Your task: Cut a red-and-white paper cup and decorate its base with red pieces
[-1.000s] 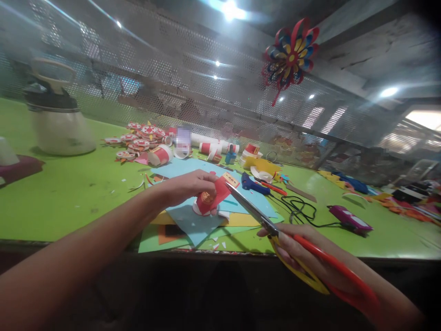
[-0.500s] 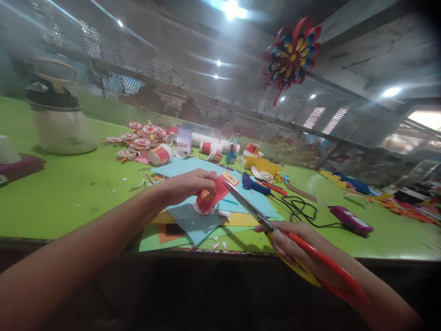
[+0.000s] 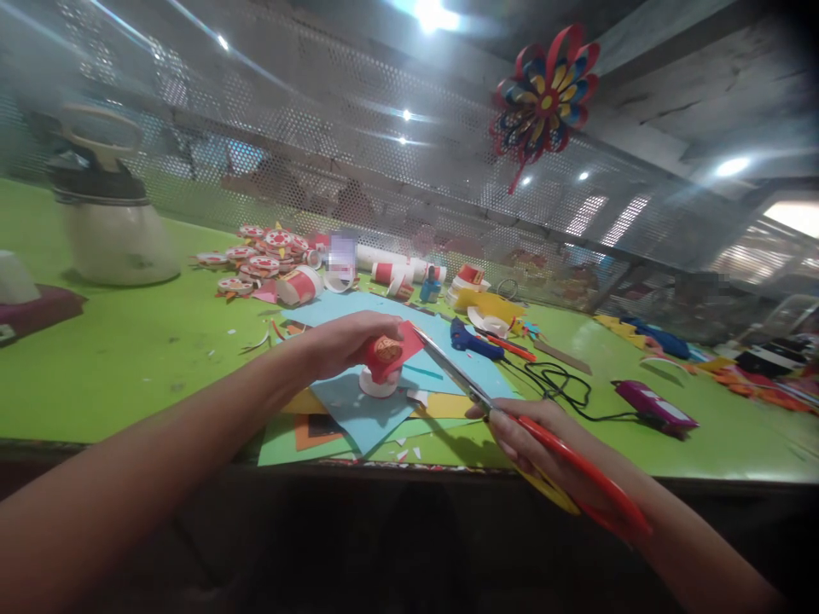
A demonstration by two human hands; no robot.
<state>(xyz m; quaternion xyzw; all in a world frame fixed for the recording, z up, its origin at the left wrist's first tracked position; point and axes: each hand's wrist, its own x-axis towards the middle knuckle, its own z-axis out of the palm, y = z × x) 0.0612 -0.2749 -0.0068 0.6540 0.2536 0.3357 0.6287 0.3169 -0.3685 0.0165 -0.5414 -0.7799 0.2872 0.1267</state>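
Observation:
My left hand, fingers closed, grips a red paper piece with a gold print, which looks like part of a cut paper cup. Just beneath that hand is a white, cup-like rim, over the blue paper sheets. From the right, my right hand is wrapped round the handles of large scissors, one handle red and one yellow. The blade tips meet the red paper's right edge beside my left fingers. Whether the blades are fully closed is hard to see.
Behind the sheets lie a blue glue gun, an orange-red cutter and several red-and-white paper cups. A pile of decorated discs and a large jug stand at left. A purple box with a black cord is at right.
The red paper has turned in my left hand, and its yellow printed end no longer shows. The scissors have shifted slightly left, and their handles have come closer together.

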